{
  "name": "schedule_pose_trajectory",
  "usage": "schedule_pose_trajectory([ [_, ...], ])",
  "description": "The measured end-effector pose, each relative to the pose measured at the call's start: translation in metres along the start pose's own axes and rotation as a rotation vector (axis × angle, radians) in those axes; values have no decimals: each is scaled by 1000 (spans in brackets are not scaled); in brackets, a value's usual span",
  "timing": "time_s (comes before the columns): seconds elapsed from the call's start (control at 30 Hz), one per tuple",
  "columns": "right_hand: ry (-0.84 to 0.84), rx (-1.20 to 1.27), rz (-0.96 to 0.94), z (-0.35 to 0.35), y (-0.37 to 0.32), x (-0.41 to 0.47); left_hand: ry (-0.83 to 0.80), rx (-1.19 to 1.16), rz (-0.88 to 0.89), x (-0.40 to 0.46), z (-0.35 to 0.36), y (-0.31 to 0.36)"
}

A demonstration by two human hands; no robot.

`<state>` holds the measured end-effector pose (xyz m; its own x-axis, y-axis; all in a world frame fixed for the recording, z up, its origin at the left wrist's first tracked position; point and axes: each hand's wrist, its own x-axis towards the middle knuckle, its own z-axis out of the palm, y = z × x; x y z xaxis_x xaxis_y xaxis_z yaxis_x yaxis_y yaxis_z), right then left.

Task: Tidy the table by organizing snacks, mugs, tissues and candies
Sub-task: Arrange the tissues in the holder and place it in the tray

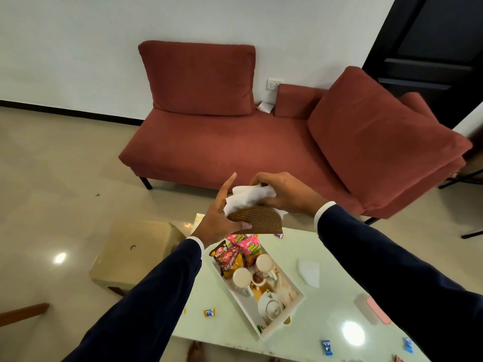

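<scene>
My left hand [218, 216] holds a brown half-round woven tissue holder [257, 220] above the table's far end. My right hand [283, 190] grips the white tissues [248, 195] that stick out of its top. Below them a white tray [296, 304] on the pale table [326, 262] carries several snack packets [239, 253], two mugs [241, 279], a small cup and a white teapot [270, 305]. One loose tissue [309, 273] lies on the table right of the tray. Wrapped candies lie scattered: an orange-blue one [209, 312] at the left and blue ones [326, 347] near the front edge.
A red sofa [235, 142] with cushions stands behind the table. A beige stool [133, 254] sits left of the table on the tiled floor. A pink flat object [377, 309] lies at the table's right, partly under my sleeve. A dark door [431, 48] is at the upper right.
</scene>
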<state>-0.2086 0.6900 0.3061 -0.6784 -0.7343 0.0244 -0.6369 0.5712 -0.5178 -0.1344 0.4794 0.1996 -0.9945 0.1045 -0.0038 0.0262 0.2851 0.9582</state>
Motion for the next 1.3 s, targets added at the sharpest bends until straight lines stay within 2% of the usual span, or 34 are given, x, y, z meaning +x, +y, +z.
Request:
schedule_pose_trajectory([
  [0.1, 61, 133, 41, 6, 6, -5, 33, -11, -4, -1, 1, -4],
  [0.23, 156, 168, 57, 14, 17, -11, 88, -60, -37, -1, 4, -9],
  [0.43, 226, 391, 171, 32, 39, -21, 78, -70, -69, 1, 19, -19],
  [0.7, 211, 532, 261, 59, 91, -43, 103, -15, -146, 2, 64, -54],
  [0.77, 296, 636, 360, 61, 116, -54, 124, -1, -166, 3, 70, -62],
  [0.87, 380, 682, 636, 88, 177, -83, 126, 5, -168, 10, 87, -75],
  [0.97, 252, 582, 944, 152, 250, -126, 132, -41, -189, 18, 111, -103],
  [1.07, 81, 442, 1151, 227, 312, -163, 155, -82, -231, 28, 140, -147],
  [1.3, -168, 128, 1110, 359, 366, -195, 211, -47, -333, 25, 187, -230],
])
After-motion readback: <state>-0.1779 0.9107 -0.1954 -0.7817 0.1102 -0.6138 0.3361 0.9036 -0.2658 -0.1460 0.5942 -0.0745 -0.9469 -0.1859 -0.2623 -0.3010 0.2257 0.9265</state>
